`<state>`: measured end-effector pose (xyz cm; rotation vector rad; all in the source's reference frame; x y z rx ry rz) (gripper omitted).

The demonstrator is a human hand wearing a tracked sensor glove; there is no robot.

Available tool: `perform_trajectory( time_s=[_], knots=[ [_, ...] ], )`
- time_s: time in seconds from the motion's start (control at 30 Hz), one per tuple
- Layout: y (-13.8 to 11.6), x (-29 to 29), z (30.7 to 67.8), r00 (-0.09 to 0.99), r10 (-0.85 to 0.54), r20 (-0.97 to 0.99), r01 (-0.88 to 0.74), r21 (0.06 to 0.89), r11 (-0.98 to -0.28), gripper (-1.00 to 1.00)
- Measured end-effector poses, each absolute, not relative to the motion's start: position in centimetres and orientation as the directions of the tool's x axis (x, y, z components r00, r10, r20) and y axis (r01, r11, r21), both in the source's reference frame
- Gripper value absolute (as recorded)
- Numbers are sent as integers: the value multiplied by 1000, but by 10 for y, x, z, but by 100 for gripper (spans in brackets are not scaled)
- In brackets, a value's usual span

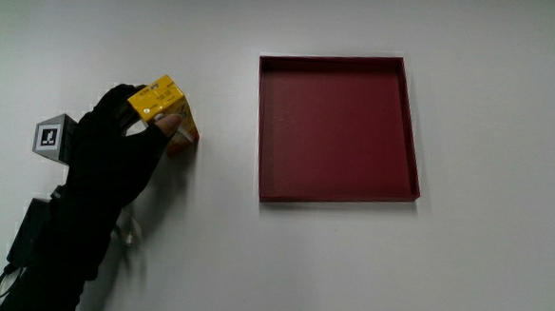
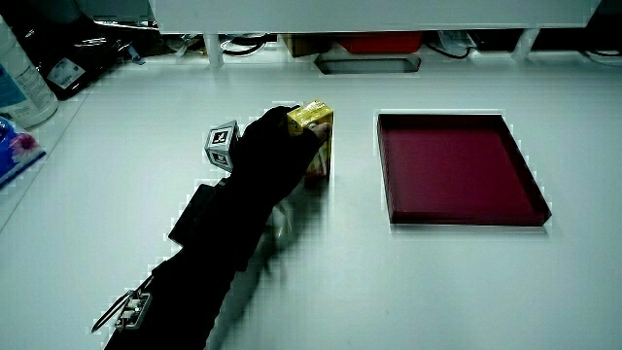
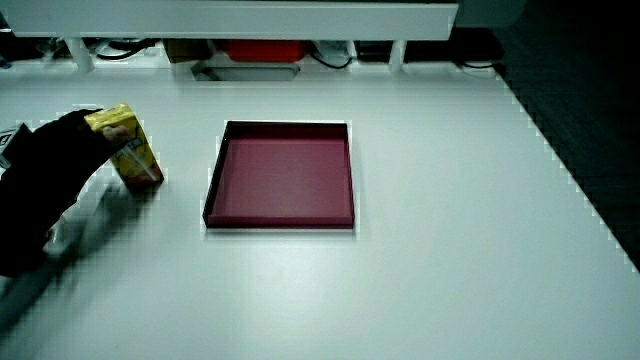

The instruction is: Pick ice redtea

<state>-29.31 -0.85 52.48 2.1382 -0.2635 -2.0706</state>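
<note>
Closing around the upper part of the yellow drink carton (image 1: pixel 168 112), the hand (image 1: pixel 116 157) has its grip wrapped on the carton, which stands on the white counter (image 1: pixel 347 273) beside the empty red tray (image 1: pixel 408 124), near it but apart. In a side view the carton (image 3: pixel 128 148) looks tilted, so the hold may sit high and on one edge; if so, it could swing or slip out when lifted. Squeezing harder to stop that might dent the thin carton walls.
</note>
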Motion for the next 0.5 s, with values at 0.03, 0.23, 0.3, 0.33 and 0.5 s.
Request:
perform_trajectory(
  time_s=[0.03,0.23,0.3,0.33,0.5],
  knots=[
    [-8,-292,523,27,-228,-973,-22,227,-974,96],
    [-6,-293,525,34,-191,-981,-39,190,-981,100],
    [-6,-291,522,30,-179,-983,-42,178,-983,100],
    [-6,-289,519,19,-175,-984,-41,174,-984,100],
    [-13,-281,503,39,-135,-990,-13,135,-991,100]
  ],
)
